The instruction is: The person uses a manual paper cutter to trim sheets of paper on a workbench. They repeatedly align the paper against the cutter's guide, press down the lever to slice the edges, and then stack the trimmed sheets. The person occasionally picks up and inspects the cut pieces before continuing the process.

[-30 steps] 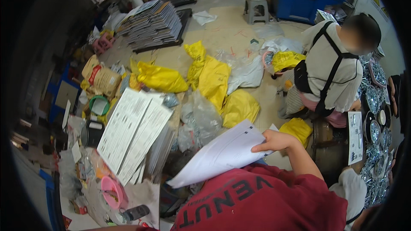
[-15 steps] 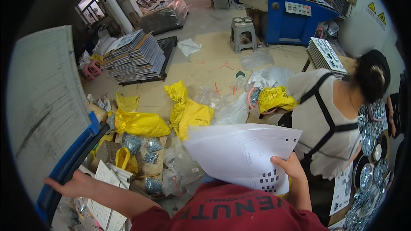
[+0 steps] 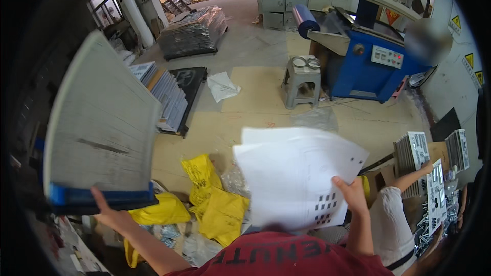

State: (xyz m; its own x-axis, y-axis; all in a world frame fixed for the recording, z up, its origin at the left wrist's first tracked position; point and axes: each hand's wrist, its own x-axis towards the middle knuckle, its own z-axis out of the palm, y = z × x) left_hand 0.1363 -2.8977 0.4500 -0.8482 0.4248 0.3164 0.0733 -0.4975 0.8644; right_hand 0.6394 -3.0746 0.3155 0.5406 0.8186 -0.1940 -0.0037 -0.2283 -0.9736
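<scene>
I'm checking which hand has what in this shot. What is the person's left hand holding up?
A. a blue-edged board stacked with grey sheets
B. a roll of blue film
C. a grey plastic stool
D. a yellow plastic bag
A: the left hand grips the lower blue edge of a raised board of grey sheets, while the right hand holds white paper sheets.

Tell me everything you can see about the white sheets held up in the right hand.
The white sheets are a thin sheaf of paper, slightly fanned so two top edges show. They are mostly blank, with small dark squares printed near the lower right corner. The right hand pinches them at the right edge, holding them raised above the yellow bags.
</scene>
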